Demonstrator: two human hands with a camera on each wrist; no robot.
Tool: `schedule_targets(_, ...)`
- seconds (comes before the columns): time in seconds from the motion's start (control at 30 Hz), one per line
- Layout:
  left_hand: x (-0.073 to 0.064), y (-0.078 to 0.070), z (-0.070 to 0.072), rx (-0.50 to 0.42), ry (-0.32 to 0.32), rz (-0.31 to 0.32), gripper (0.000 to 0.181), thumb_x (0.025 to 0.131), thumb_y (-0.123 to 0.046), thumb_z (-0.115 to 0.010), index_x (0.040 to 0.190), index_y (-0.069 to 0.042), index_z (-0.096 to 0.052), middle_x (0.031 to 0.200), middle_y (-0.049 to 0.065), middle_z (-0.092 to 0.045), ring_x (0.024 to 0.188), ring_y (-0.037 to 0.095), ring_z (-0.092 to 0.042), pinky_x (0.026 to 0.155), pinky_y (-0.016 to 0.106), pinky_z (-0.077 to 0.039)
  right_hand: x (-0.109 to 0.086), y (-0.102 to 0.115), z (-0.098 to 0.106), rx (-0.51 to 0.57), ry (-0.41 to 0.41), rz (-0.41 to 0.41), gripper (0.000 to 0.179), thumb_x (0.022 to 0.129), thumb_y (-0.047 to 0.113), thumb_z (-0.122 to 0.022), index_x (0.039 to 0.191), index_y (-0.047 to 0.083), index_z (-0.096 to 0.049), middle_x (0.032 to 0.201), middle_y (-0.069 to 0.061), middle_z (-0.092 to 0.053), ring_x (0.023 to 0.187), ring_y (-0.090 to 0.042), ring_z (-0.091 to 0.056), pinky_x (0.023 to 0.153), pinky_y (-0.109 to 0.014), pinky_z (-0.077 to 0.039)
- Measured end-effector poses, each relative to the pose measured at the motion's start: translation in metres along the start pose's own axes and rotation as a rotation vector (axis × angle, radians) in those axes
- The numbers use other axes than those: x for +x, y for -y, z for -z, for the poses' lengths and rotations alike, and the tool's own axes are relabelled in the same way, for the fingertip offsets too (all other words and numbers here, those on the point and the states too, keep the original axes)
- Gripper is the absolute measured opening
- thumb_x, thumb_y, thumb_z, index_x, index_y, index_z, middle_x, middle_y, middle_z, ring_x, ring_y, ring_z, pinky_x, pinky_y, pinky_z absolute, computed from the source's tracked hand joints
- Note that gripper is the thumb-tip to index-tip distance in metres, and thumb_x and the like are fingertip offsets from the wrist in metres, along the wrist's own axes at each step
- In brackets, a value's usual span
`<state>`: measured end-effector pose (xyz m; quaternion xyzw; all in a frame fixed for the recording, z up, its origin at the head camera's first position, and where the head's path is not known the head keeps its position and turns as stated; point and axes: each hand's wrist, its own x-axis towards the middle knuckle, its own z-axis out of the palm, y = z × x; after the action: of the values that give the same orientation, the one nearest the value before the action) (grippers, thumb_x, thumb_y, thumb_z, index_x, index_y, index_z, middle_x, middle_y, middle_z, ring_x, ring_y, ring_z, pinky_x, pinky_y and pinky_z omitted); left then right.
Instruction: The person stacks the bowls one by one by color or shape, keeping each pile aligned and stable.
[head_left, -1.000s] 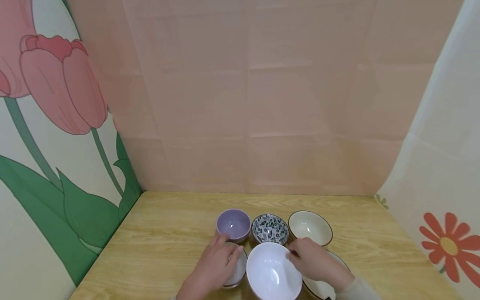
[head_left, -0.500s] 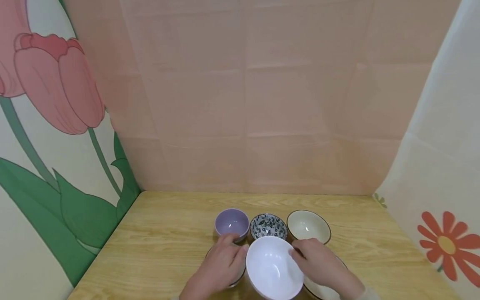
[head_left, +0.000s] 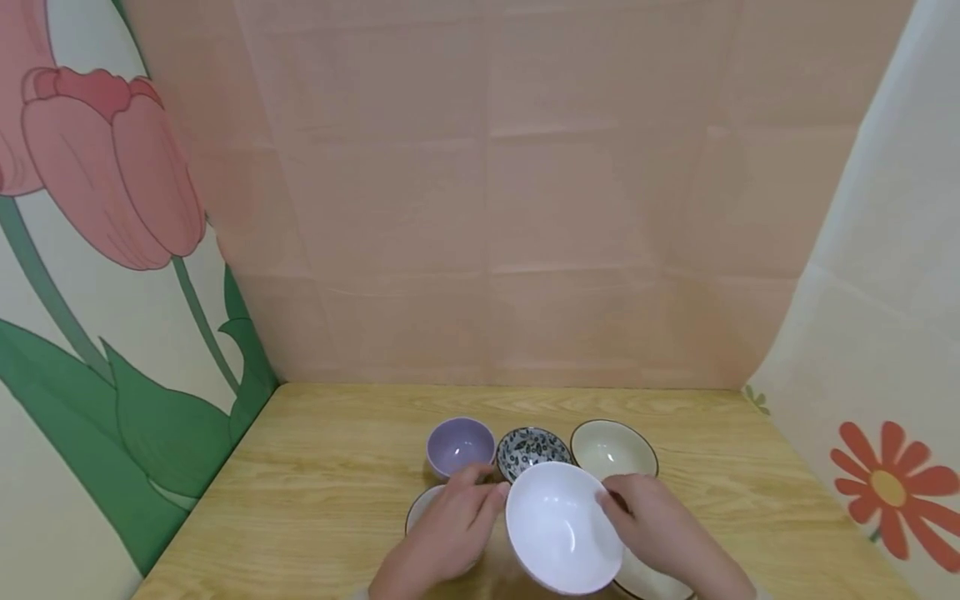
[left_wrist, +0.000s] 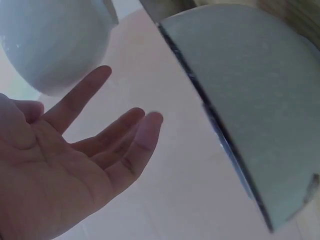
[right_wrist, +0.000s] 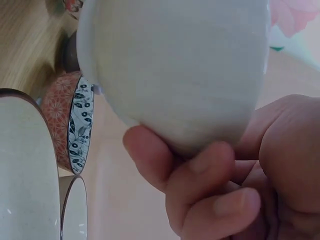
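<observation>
My right hand (head_left: 656, 525) grips a white bowl (head_left: 564, 527) by its right rim, thumb inside and fingers outside. In the right wrist view, curled fingers press against its smooth outer wall. The bowl is tilted above the others. My left hand (head_left: 457, 525) is at its left rim, and in the left wrist view the extended index finger (left_wrist: 82, 95) reaches close to its side while the other fingers are loosely bent. Partly hidden behind the left hand is a dark-rimmed pale bowl (head_left: 422, 504); another dark-rimmed cream bowl (head_left: 651, 581) shows below the right hand.
A purple bowl (head_left: 460, 447), a bowl with a dark floral inside (head_left: 531, 451) and a brown-rimmed cream bowl (head_left: 613, 448) stand in a row behind. They are on a wood-grain table (head_left: 337, 467), backed by a pink cloth (head_left: 480, 208) and flanked by flower-printed cloths.
The white bowl has risen and shifted slightly right in my right hand. My left hand has moved right, from over the dark-rimmed bowl to the white bowl's left rim.
</observation>
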<state>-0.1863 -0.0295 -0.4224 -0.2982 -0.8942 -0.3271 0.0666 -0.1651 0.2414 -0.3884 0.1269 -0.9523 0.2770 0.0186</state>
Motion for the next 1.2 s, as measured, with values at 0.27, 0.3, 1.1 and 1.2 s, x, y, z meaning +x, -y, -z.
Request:
schedule_targets(0.27, 0.009, -0.008, -0.003, -0.027, 0.028, 0.037, 0.061, 0.109, -0.048, -0.022, 0.113, -0.018, -0.074, 0.144, 0.009, -0.052, 0.133, 0.027, -0.05, 0.109, 0.049, -0.042, -0.004, -0.004, 0.008, 0.024, -0.022, -0.028, 0.015, 0.098, 0.013, -0.06, 0.086, 0.01, -0.069, 0.066, 0.007, -0.054, 0.06, -0.006, -0.046, 0.054, -0.023, -0.044)
schedule_targets(0.3, 0.01, -0.009, -0.003, -0.029, 0.03, 0.04, 0.06, 0.109, -0.049, -0.022, 0.113, -0.019, -0.074, 0.145, 0.008, -0.052, 0.134, 0.026, -0.05, 0.11, 0.049, -0.041, -0.005, -0.005, 0.01, 0.019, -0.03, -0.031, 0.015, 0.098, 0.013, -0.061, 0.086, 0.01, -0.069, 0.066, 0.007, -0.054, 0.06, -0.005, -0.046, 0.055, -0.023, -0.044)
schedule_targets(1.1, 0.027, -0.025, -0.017, 0.086, 0.053, 0.007, 0.064, 0.108, -0.052, -0.02, 0.116, -0.017, -0.074, 0.1, -0.004, -0.062, 0.092, 0.01, -0.058, 0.084, 0.032, -0.052, -0.019, -0.024, 0.022, -0.059, -0.157, 0.012, 0.012, 0.096, 0.011, -0.065, 0.084, 0.012, -0.068, 0.069, 0.01, -0.057, 0.063, -0.001, -0.046, 0.057, -0.024, -0.043)
schedule_targets(1.2, 0.028, -0.026, -0.02, 0.084, 0.062, -0.003, 0.063, 0.108, -0.052, -0.02, 0.118, -0.017, -0.072, 0.106, -0.003, -0.065, 0.098, 0.012, -0.06, 0.088, 0.034, -0.052, -0.021, -0.026, 0.022, -0.053, -0.162, 0.012, 0.01, 0.096, 0.011, -0.066, 0.086, 0.012, -0.069, 0.07, 0.01, -0.058, 0.062, 0.0, -0.046, 0.056, -0.024, -0.043)
